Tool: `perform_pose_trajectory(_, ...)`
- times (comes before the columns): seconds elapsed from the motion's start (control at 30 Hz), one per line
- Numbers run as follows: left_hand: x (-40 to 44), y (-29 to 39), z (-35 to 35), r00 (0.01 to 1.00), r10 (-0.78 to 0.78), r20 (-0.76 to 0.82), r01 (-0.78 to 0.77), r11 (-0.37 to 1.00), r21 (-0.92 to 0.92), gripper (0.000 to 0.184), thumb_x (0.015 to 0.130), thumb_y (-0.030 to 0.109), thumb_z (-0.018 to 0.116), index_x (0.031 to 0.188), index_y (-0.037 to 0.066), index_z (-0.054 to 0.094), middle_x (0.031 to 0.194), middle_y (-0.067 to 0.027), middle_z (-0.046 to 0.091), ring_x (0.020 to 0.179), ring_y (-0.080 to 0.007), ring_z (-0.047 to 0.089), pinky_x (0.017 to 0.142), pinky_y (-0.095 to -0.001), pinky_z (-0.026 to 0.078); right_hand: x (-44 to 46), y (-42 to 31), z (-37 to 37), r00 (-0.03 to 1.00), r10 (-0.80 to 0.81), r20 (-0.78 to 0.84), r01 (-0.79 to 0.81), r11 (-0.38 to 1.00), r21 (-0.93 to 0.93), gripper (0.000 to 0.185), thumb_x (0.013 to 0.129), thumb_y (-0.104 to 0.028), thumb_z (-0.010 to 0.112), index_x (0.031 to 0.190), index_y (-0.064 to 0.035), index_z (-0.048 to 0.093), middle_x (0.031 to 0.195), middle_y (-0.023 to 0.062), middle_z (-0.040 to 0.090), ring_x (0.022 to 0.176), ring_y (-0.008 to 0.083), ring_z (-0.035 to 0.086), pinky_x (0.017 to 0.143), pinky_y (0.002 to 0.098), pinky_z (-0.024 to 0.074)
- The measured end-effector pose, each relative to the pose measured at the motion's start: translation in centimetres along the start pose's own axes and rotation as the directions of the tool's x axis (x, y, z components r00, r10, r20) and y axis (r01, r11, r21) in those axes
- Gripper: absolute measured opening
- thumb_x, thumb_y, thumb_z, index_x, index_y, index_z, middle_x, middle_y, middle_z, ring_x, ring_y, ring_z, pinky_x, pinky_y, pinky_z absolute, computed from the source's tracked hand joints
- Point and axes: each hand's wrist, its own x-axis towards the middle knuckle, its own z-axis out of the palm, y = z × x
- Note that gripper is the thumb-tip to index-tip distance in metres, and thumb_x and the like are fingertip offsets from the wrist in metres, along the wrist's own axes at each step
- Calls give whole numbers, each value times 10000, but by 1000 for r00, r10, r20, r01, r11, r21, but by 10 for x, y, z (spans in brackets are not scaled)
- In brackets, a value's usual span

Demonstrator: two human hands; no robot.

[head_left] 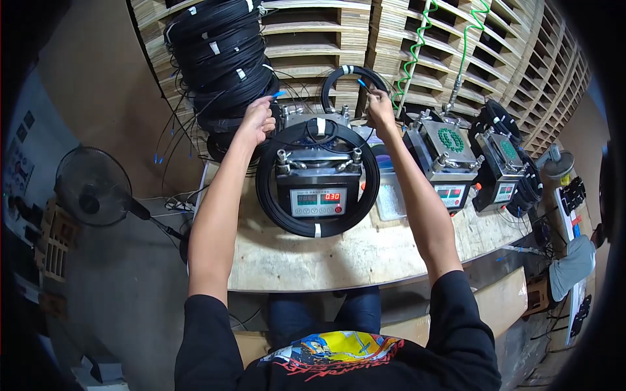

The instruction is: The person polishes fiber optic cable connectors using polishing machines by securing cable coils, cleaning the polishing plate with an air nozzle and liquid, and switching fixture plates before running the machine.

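Observation:
My left hand (259, 121) is closed on a black cable end with a blue connector (279, 94), which sticks out past the fingertips. In my right hand (381, 109), another black cable end with a blue connector (362, 83) is pinched, pointing up and left. Between my forearms a coil of black cable (264, 189), tied with white tape, leans upright around the front of a metal machine (319, 174). The machine's red display reads 0.30. Loose cable crosses the top of the coil.
Two similar machines (450, 153) (505, 159) stand to the right on the wooden table (280, 264). A tall stack of black cable coils (218, 58) rises at the back left. A fan (94, 186) stands left. Wooden pallets (313, 39) line the back. A seated person (574, 267) is at far right.

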Motion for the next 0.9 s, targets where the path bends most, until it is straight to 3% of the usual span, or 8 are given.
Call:
perform_pose_trajectory(0.13,16,9,12,998,-61,-24,64,986,153,526,929,-43,403,1454,-19,428,728,-15,479,441,-44,311,349,-217,241,19,0,8,1000,-1,29,1,1000,1,284,978,-187,542,1141,-2,682,597,9,534,443,106,471,388,298,352)
perform_pose_trajectory(0.27,27,5,22,998,-53,41,40,963,267,375,935,-19,427,1296,-5,526,674,29,432,430,-28,304,343,-212,225,16,-13,9,962,50,267,-52,999,-1,264,980,-192,547,1088,-13,708,572,-44,435,413,61,343,374,265,261)
perform_pose_trajectory(0.33,30,4,28,969,-192,153,98,873,477,148,994,79,478,1110,51,567,616,85,371,412,-10,274,336,-210,199,15,-19,11,943,87,321,-89,996,-7,268,983,-202,555,1097,-12,707,564,-55,417,410,58,324,375,265,252)
perform_pose_trajectory(0.43,27,-10,25,966,-193,173,77,850,521,197,1061,269,533,1010,83,572,591,117,314,409,8,232,340,-205,169,11,-28,17,922,53,384,-6,992,-123,251,989,-208,595,1046,5,716,613,-65,428,441,11,313,377,238,194)
perform_pose_trajectory(0.5,30,-11,15,940,-259,222,106,841,531,185,1065,250,532,1025,72,564,613,110,331,434,5,253,360,-196,197,6,-34,21,910,-89,405,201,949,-243,315,944,-260,682,985,38,773,642,41,658,564,85,573,521,276,465)
perform_pose_trajectory(0.57,32,-12,11,921,-316,227,206,892,402,136,1064,188,514,1050,57,551,651,88,373,476,0,297,386,-183,235,20,-19,24,845,-210,492,411,844,-345,283,915,-212,715,970,60,767,758,115,739,693,120,672,652,288,532)
perform_pose_trajectory(0.83,33,-6,11,955,-258,145,159,861,484,142,1054,127,479,1130,51,572,672,75,374,500,-2,281,388,-194,215,14,-39,32,681,-128,721,514,785,-347,209,879,-119,729,1000,48,761,788,176,737,692,202,717,654,341,545)
perform_pose_trajectory(0.9,28,-5,16,965,-212,153,86,811,578,166,1053,153,509,1128,39,604,686,64,438,527,-3,341,422,-199,270,19,-36,35,580,-278,766,669,699,-253,227,854,-127,741,1008,39,760,825,198,738,725,267,731,697,370,558)
